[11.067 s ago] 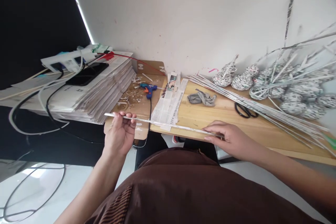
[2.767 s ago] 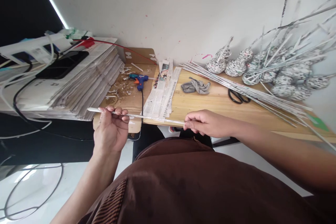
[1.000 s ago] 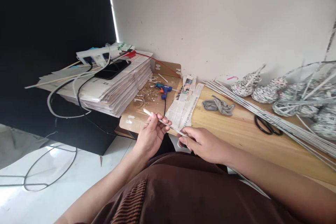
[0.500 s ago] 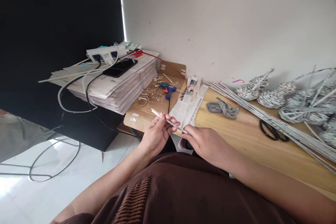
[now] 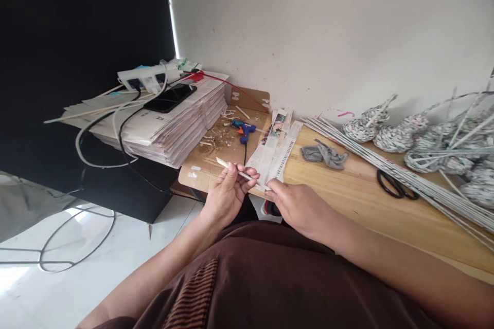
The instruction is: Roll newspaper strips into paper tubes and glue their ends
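Note:
A thin rolled paper stick [image 5: 246, 175] runs between my two hands above the table's front edge. My left hand [image 5: 227, 193] grips it between thumb and fingers, with its pale flat end sticking out past the thumb. The fingers of my right hand [image 5: 299, 208] are closed on the stick's other end, which they partly hide. Just beyond my hands lie printed newspaper strips [image 5: 281, 146]. A blue glue gun [image 5: 244, 131] rests on a cardboard sheet [image 5: 200, 174] scattered with paper scraps.
At the left, a tall paper stack [image 5: 170, 133] carries a black phone [image 5: 172, 97] and a white power strip [image 5: 146, 78] with cables. To the right are a grey cloth [image 5: 324, 154], black-handled scissors [image 5: 394, 186], long paper sticks [image 5: 370, 159] and woven paper pieces [image 5: 399, 134].
The whole view has shifted slightly. Both hands keep hold of the stick, and their pose has barely changed.

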